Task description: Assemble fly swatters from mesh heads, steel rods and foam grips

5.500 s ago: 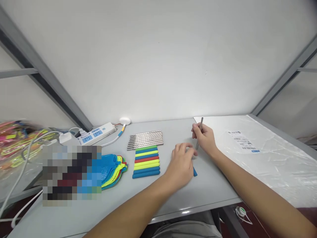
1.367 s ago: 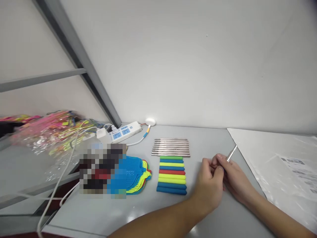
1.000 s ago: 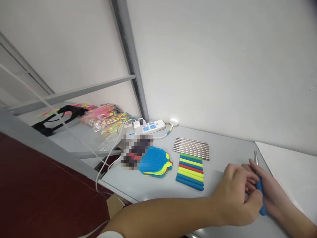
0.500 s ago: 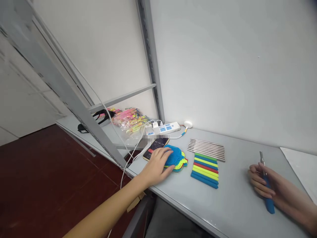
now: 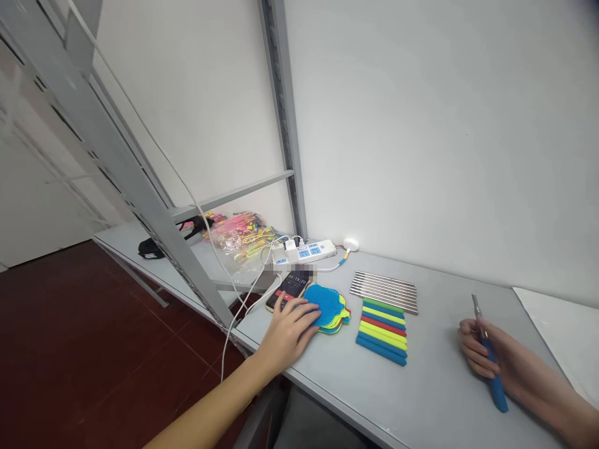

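My left hand (image 5: pixel 291 327) lies flat with fingers spread on the grey table (image 5: pixel 435 399), its fingertips on the edge of a stack of coloured perforated plastic heads (image 5: pixel 327 304) and next to a phone (image 5: pixel 289 289). Over at the right, my right hand (image 5: pixel 480 348) is closed around a metal rod fitted with a blue foam handle (image 5: pixel 489 364), tip pointing up. Between the hands lie a row of coloured foam handles (image 5: pixel 382 329) and a row of bare metal rods (image 5: pixel 384 290).
A white power strip (image 5: pixel 309 251) with plugs and cables sits by the wall. A bag of bright coloured items (image 5: pixel 238 229) lies on a lower shelf at left. A white plastic sheet (image 5: pixel 561 324) covers the table's right end. Grey frame posts (image 5: pixel 281 118) rise at left.
My left hand left my right hand and moved left onto the stack of plastic heads. The blue handle now sits on the rod in my right hand. The view swung left.
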Action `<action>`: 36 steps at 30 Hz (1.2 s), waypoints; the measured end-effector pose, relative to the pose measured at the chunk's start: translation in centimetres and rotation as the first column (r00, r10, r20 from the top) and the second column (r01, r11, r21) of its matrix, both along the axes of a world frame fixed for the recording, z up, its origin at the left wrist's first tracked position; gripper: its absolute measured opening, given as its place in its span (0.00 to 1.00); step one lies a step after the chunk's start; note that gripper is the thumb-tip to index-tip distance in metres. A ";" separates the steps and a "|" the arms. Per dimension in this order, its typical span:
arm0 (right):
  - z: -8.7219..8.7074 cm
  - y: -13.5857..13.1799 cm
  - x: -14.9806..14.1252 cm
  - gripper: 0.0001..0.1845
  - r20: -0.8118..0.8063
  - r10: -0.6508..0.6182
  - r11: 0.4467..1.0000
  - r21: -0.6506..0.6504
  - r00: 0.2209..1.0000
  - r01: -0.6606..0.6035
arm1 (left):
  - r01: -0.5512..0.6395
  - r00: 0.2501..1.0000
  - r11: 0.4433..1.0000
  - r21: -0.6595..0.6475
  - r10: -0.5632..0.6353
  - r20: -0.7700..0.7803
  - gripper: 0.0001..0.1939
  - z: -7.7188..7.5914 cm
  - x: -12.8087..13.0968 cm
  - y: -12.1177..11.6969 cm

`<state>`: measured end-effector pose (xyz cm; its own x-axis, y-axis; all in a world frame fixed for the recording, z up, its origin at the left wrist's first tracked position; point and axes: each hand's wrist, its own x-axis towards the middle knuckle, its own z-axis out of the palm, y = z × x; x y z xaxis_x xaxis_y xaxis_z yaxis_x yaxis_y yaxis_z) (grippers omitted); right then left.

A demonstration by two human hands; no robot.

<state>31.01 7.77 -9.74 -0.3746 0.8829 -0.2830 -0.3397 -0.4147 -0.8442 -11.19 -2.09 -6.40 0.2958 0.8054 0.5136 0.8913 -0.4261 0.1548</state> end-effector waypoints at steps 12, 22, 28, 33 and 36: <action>0.6 0.0 -0.4 0.20 -0.102 0.049 0.996 -0.070 0.994 -0.056 | -0.197 0.576 0.939 0.282 -0.122 0.808 0.08 6.4 6.7 6.1; 1.2 -0.8 -0.2 0.24 -0.109 0.191 0.980 0.076 0.975 -0.184 | 0.647 0.272 0.588 -0.486 0.417 0.867 0.13 1.7 18.1 6.2; 1.5 -2.4 -1.3 0.22 0.015 0.465 0.879 0.109 0.885 -0.463 | 0.605 0.376 0.621 -0.499 0.330 0.866 0.11 1.0 17.6 6.5; 1.7 -2.9 -2.5 0.18 0.058 0.477 0.869 0.114 0.877 -0.481 | 0.722 0.171 0.499 -0.479 0.543 0.822 0.19 1.8 16.9 6.4; 2.0 -2.7 -2.5 0.19 -0.020 0.334 0.938 0.105 0.942 -0.330 | 0.833 0.070 0.391 -0.391 0.626 0.776 0.24 2.1 16.6 6.3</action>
<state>28.48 5.09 -7.78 -0.6599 0.7292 -0.1812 -0.2286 -0.4246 -0.8760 5.44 4.23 -4.26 0.4106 0.8465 -0.3390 -0.3772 0.4962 0.7820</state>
